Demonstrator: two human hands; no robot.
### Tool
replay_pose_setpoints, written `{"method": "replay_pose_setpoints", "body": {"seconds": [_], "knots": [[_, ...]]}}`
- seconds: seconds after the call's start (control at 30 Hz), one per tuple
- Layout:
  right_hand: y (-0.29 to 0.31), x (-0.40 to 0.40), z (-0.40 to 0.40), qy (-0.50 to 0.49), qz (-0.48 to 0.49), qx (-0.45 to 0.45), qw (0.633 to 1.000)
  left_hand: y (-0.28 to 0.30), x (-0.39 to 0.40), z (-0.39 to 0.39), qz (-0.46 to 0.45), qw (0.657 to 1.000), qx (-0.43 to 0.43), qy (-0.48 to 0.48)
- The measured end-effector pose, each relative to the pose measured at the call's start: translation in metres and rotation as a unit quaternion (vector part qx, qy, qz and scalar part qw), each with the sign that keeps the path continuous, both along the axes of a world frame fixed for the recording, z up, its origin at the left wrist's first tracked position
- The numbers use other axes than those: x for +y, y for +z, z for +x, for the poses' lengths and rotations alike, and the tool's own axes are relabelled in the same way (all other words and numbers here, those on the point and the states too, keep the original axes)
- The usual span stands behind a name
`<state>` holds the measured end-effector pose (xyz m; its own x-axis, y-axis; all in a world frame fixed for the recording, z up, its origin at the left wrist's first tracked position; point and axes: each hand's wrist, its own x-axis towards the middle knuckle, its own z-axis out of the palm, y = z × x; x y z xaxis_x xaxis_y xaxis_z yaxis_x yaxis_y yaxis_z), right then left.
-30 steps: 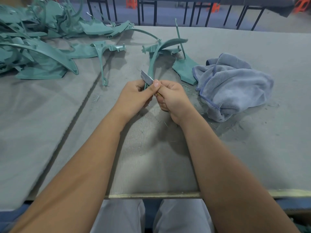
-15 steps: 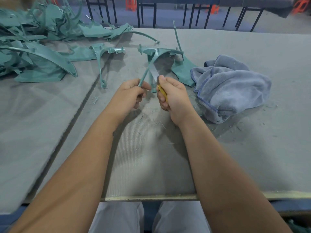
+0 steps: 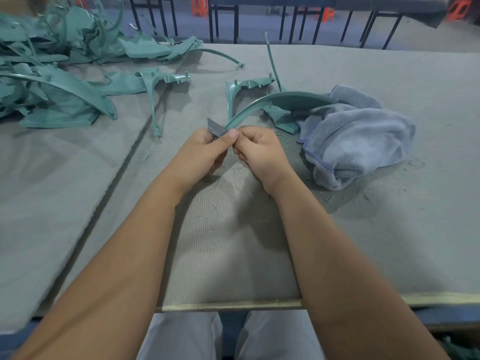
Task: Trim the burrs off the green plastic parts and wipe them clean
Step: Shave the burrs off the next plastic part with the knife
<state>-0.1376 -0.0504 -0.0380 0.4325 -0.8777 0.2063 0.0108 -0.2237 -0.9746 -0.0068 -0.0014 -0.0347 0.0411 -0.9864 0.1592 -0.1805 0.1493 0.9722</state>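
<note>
Both hands together: left hand (image 3: 200,154) and right hand (image 3: 259,152) pinch the curved green part's (image 3: 272,100) near end, blade (image 3: 215,129) alongside.

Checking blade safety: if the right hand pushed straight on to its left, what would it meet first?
The left hand, whose thumb already lies against the right hand beside the blade; depth is uncertain.
</note>
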Motion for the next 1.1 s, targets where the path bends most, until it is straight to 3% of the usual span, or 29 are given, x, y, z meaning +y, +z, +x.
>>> {"method": "replay_pose_setpoints", "body": {"seconds": [0.3, 0.5, 0.6, 0.73, 0.87, 1.03, 1.1], "knots": [[-0.008, -0.004, 0.003, -0.074, -0.037, -0.006, 0.997, -0.001, -0.002, -0.007, -0.049, 0.996, -0.05, 0.06], [-0.006, -0.003, 0.003, -0.124, -0.045, -0.038, 0.991, -0.001, -0.004, -0.007, -0.024, 0.989, -0.081, 0.118], [-0.004, -0.008, -0.005, -0.167, -0.006, -0.074, 0.983, -0.005, -0.004, -0.005, -0.02, 0.986, -0.114, 0.123], [-0.001, -0.02, -0.015, -0.243, 0.122, -0.148, 0.951, -0.008, 0.002, -0.001, -0.035, 0.962, -0.253, 0.099], [-0.004, -0.02, -0.013, -0.209, 0.112, -0.11, 0.965, -0.004, 0.0, 0.002, -0.052, 0.941, -0.318, 0.105], [-0.005, -0.016, -0.009, -0.139, 0.03, -0.054, 0.988, -0.003, -0.006, -0.009, -0.062, 0.947, -0.296, 0.104], [-0.004, -0.015, -0.008, -0.117, 0.018, -0.035, 0.992, -0.004, -0.011, -0.014, -0.074, 0.934, -0.324, 0.129]]}}
